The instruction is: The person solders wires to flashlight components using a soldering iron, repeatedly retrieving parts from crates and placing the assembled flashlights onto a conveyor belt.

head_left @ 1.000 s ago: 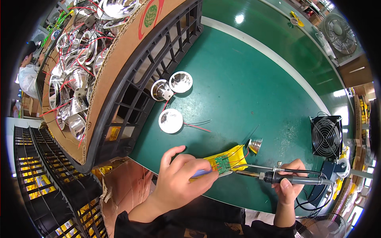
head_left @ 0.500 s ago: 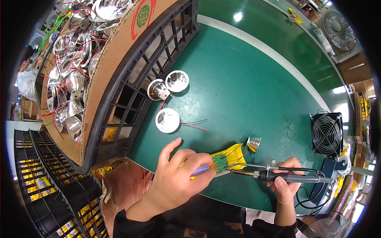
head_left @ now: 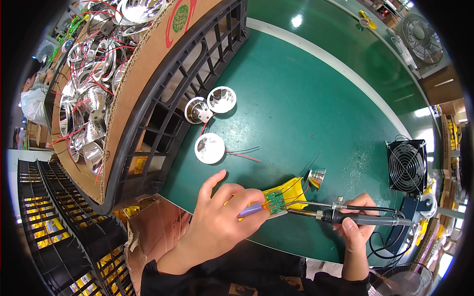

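My left hand (head_left: 222, 212) is closed around a yellow plastic housing (head_left: 295, 190) with a purple cylindrical cell (head_left: 250, 210) and a small green circuit board (head_left: 275, 200) in it. In my right hand (head_left: 356, 222) is a soldering iron (head_left: 363, 219) with a thin feed tube clamped along it. Its tip and the tube's end meet the right edge of the board; the exact contact is too small to make out. Thin wires run from the board toward a small silver reflector cup (head_left: 316, 177) lying beside the housing.
Three larger reflectors (head_left: 209, 148) with red and black wires lie on the green bench (head_left: 286, 98). A black crate (head_left: 148, 128) and a carton (head_left: 140, 93) full of reflectors stand at the left. A black square fan (head_left: 406, 166) sits at the right edge.
Both hands stay nearly in place, with the iron's tip still at the board. The view has shifted very slightly.
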`<state>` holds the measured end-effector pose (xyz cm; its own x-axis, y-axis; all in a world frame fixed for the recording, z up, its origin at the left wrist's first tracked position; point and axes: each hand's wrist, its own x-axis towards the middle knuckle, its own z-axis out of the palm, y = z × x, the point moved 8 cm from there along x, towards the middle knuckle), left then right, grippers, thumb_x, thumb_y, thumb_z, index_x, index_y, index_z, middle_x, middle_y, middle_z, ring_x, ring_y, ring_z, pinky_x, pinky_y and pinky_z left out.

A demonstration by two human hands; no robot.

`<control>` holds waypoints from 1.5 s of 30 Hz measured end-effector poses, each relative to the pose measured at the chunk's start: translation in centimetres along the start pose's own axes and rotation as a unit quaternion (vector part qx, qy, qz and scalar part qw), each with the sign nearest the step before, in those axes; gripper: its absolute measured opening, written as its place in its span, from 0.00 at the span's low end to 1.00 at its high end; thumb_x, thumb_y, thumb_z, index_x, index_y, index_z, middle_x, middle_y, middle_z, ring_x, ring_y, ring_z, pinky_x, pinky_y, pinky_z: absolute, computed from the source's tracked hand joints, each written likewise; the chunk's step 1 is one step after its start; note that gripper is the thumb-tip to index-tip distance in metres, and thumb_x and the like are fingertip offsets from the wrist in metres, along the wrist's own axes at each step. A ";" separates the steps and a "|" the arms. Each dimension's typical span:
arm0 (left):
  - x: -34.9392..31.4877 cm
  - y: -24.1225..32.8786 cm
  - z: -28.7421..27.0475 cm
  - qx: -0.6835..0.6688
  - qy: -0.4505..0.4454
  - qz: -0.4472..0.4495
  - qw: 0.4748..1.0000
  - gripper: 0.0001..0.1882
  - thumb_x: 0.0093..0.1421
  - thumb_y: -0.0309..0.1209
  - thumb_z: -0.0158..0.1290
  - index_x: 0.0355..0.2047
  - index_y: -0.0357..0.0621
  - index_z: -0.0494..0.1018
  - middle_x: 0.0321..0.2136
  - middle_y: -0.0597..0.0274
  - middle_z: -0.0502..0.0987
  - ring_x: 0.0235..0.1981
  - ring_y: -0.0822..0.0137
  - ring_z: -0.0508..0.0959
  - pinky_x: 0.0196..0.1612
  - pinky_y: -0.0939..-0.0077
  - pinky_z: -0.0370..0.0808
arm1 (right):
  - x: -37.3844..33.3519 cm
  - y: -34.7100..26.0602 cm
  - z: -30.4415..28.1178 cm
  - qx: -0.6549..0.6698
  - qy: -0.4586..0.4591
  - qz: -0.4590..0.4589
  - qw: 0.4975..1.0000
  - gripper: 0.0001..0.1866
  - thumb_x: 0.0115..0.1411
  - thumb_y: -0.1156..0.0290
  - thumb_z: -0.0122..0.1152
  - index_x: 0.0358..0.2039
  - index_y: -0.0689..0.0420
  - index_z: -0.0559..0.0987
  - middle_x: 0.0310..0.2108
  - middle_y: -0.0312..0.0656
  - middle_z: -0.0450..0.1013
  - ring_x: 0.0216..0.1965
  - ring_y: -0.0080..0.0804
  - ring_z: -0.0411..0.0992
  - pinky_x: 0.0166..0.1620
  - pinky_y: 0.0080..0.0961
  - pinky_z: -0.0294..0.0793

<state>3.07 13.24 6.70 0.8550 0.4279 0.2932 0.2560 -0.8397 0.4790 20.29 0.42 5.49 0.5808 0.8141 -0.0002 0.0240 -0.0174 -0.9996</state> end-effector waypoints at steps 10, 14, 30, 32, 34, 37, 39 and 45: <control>0.1 0.1 0.1 0.005 -0.002 0.009 1.000 0.12 0.35 0.28 0.61 0.22 0.59 0.76 0.30 0.77 0.69 0.31 0.71 0.69 0.51 0.56 0.61 | 0.1 -0.5 -0.1 0.040 -0.010 -0.014 0.999 0.13 0.47 0.71 0.59 0.26 0.65 0.67 0.16 0.40 0.67 0.14 0.19 0.66 0.18 0.13 0.65; 0.1 0.1 0.3 0.009 -0.020 0.011 1.000 0.12 0.35 0.28 0.61 0.23 0.59 0.76 0.30 0.77 0.69 0.31 0.71 0.69 0.50 0.56 0.61 | 0.1 -0.4 -0.7 0.026 0.008 -0.006 1.000 0.14 0.47 0.69 0.60 0.26 0.64 0.67 0.16 0.40 0.67 0.13 0.18 0.64 0.17 0.13 0.64; -0.7 -0.4 0.4 -0.108 0.060 0.021 0.992 0.10 0.37 0.27 0.62 0.23 0.51 0.75 0.32 0.71 0.73 0.32 0.70 0.73 0.48 0.56 0.65 | -0.2 -0.9 -1.0 0.041 0.010 -0.019 0.999 0.14 0.47 0.69 0.60 0.27 0.64 0.66 0.17 0.41 0.67 0.13 0.18 0.64 0.16 0.12 0.62; -0.7 -0.3 0.7 -0.100 0.046 0.022 0.994 0.09 0.37 0.25 0.61 0.22 0.51 0.75 0.32 0.71 0.73 0.32 0.70 0.73 0.48 0.55 0.65 | -0.4 -1.2 -1.2 0.042 0.012 -0.023 0.999 0.14 0.47 0.69 0.60 0.27 0.64 0.66 0.17 0.41 0.67 0.13 0.18 0.64 0.16 0.12 0.62; -0.7 -0.3 0.4 -0.099 0.065 0.030 0.992 0.11 0.36 0.27 0.62 0.23 0.50 0.75 0.32 0.70 0.73 0.33 0.69 0.73 0.48 0.56 0.65 | -0.6 -1.4 -1.7 0.039 0.027 -0.019 0.999 0.15 0.47 0.67 0.60 0.27 0.64 0.66 0.17 0.41 0.66 0.13 0.18 0.63 0.15 0.12 0.61; -1.1 -0.3 -0.6 -0.112 0.077 0.004 0.991 0.15 0.34 0.31 0.63 0.27 0.49 0.74 0.32 0.69 0.73 0.33 0.65 0.73 0.47 0.59 0.66 | -1.2 -2.4 -2.7 0.042 0.041 -0.035 0.998 0.16 0.47 0.66 0.60 0.27 0.64 0.66 0.16 0.41 0.66 0.12 0.18 0.63 0.15 0.12 0.60; -1.3 -0.3 -1.8 -0.123 0.089 -0.018 0.988 0.18 0.33 0.33 0.64 0.28 0.48 0.74 0.32 0.68 0.73 0.32 0.63 0.73 0.46 0.61 0.66 | -2.0 -3.5 -4.1 0.038 0.058 -0.050 0.996 0.17 0.47 0.65 0.61 0.27 0.64 0.66 0.16 0.42 0.66 0.12 0.19 0.63 0.15 0.11 0.60; 1.5 -0.1 -2.0 -0.006 -0.032 -0.102 0.994 0.20 0.39 0.37 0.60 0.33 0.44 0.73 0.26 0.63 0.72 0.25 0.62 0.72 0.30 0.69 0.70 | -5.1 -4.7 -8.9 0.054 0.144 -0.115 0.981 0.16 0.47 0.67 0.60 0.27 0.65 0.66 0.17 0.41 0.65 0.13 0.20 0.65 0.15 0.13 0.64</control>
<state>3.42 14.64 8.72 0.8126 0.5668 0.1356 0.4221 -0.7329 0.5335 24.47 -8.82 10.41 0.7762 0.5914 0.2187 0.1038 0.2223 -0.9694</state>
